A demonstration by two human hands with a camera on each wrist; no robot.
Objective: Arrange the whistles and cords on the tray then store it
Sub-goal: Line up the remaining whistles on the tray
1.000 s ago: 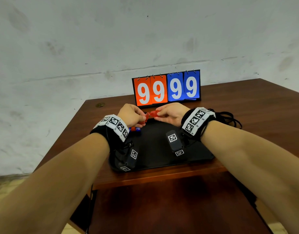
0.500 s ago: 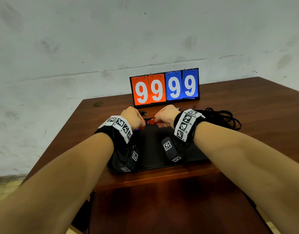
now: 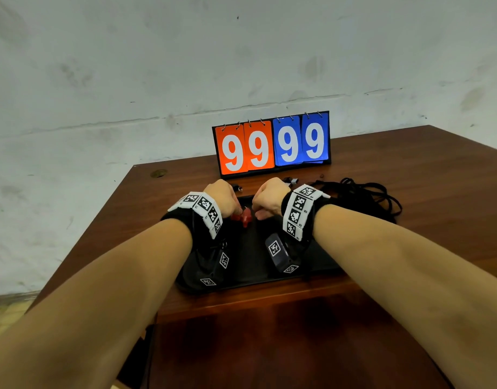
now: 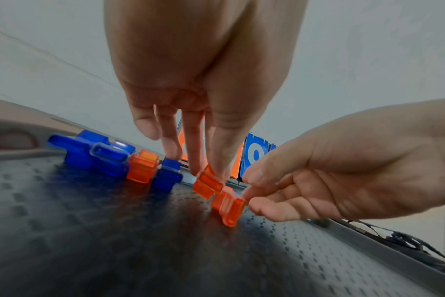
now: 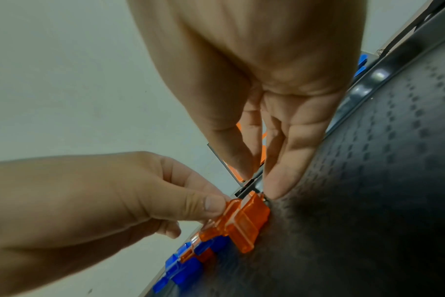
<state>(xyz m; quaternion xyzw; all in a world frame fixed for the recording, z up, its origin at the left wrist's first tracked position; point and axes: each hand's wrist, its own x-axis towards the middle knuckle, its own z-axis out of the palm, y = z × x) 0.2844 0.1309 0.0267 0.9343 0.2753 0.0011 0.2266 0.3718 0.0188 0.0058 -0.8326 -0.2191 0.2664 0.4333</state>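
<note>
Both hands are low over the far part of a black tray that lies on a brown worktop. The left hand pinches one orange whistle between the thumb and the index finger; the whistle is tilted and its lower end is at the tray floor. The right hand has its fingers curled around the second orange whistle, which lies on the tray just beside the first one. From the right wrist view, the right fingertips press at the far end of this whistle, next to its small metal ring, and the two orange whistles touch each other.

To the left of them, near the tray rim, there is a row of more whistles: blue whistles and a third orange one between them, all standing close together on the dotted tray floor.

The black cords are in a loose heap on the worktop, to the right of the tray and outside of it. Behind the tray stands a flip scoreboard with two orange and two blue cards, each showing 9. Some small dark clips lie on the worktop between the scoreboard and the tray.
</note>
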